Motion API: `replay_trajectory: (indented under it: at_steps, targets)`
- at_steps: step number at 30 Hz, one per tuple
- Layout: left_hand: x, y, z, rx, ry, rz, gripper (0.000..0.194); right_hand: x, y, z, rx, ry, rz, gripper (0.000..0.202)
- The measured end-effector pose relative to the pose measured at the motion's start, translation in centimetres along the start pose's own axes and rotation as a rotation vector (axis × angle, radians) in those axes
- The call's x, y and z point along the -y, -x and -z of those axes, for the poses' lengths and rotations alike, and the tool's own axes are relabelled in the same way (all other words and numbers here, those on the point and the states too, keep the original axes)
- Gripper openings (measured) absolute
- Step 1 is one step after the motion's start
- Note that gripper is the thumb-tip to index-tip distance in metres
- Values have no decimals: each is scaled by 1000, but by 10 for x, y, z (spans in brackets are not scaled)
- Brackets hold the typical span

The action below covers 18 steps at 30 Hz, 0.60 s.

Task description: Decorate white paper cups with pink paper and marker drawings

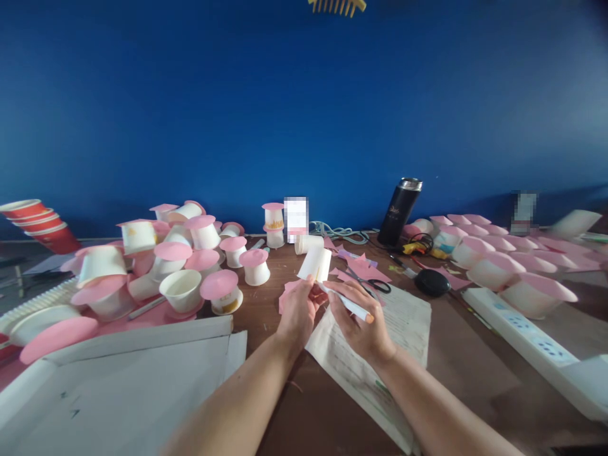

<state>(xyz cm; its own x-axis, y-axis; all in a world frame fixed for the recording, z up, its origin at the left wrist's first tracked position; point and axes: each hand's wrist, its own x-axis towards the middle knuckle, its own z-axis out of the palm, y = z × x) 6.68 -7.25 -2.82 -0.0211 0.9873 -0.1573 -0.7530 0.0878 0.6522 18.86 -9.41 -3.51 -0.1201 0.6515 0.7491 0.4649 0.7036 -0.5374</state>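
In the middle of the head view, my left hand (300, 313) is closed on a small white paper cup (315, 263), which lies tilted in its fingers. A short orange-yellow mark shows on the cup's side. My right hand (363, 320) grips a white marker (349, 305) with an orange end, its tip close to the cup. Beneath the hands lie a printed sheet of paper (408, 323) and a pink paper piece (286, 296). Just behind the held cup, another white cup (306, 244) lies on its side.
Many white cups with pink paper discs (218, 285) crowd the left. More pink-topped cups (494, 263) fill the right, near a power strip (527, 335). Scissors (375, 283), a black flask (400, 212) and a black round case (432, 282) stand between. A white box lid (142, 386) lies front left.
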Motion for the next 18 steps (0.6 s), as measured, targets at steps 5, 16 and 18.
replay_trajectory:
  at_steps: [5,16,18]
  targets:
    - [0,1,-1,-22,43,32,23,0,-2,1,-38,31,8,23]
    - [2,-2,3,-86,39,85,15,-5,-4,3,-155,105,6,21]
    - [2,-2,4,-72,25,87,15,-5,-4,3,-143,100,5,20]
